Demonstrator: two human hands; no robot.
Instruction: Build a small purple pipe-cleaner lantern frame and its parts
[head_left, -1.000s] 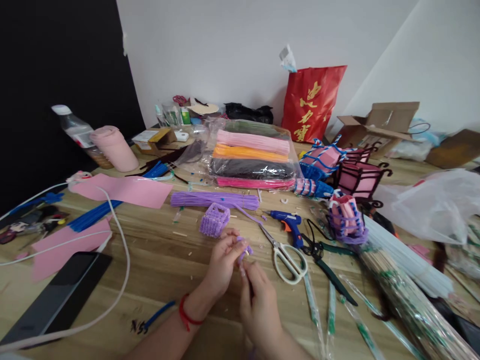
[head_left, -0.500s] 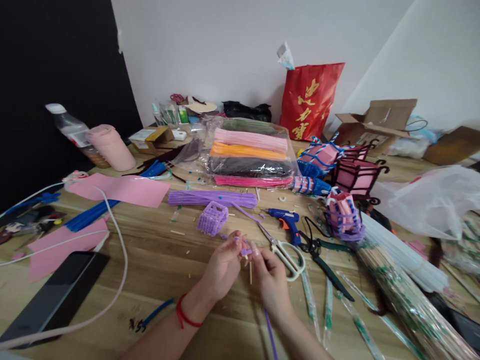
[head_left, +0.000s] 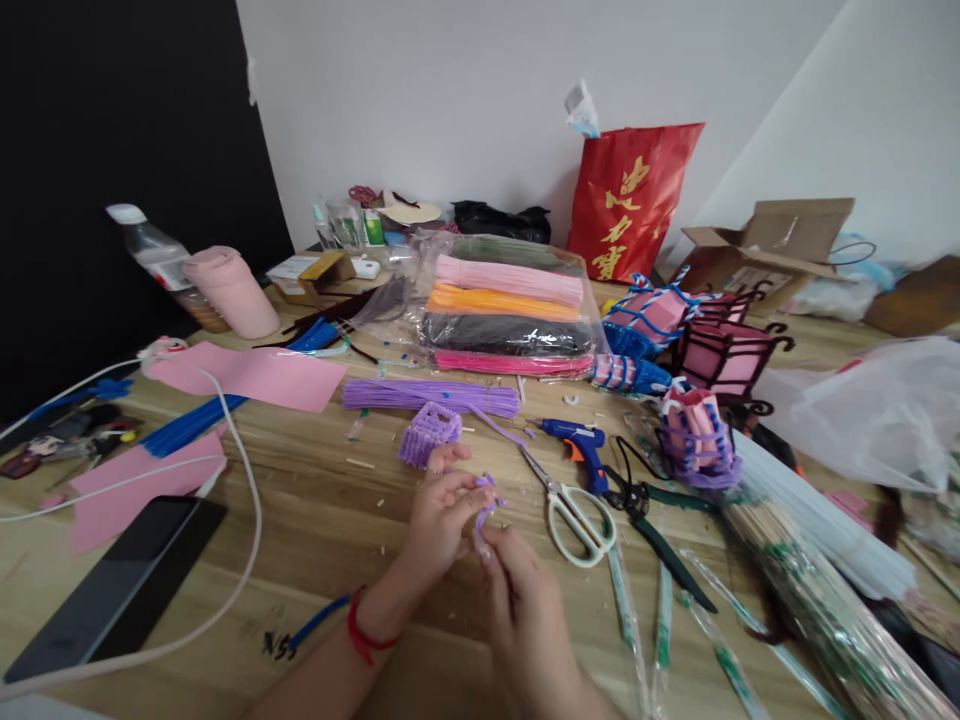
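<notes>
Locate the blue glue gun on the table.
In the head view, the blue glue gun lies right of centre, between the white-handled scissors and the purple pipe-cleaner bundle.

A pale white wall [head_left: 465, 90] runs behind the long wooden table [head_left: 337, 530], meeting a second white wall [head_left: 885, 110] at a slant on the right. A black panel [head_left: 112, 130] fills the left side. Soft, even light falls everywhere.

A short purple pipe cleaner [head_left: 486, 503], fuzzy and bent into a small curl at its top, stands roughly upright above the bench [head_left: 330, 530]; pinched between left hand [head_left: 439, 520] and right hand [head_left: 525, 610]; lower end hidden.
</notes>
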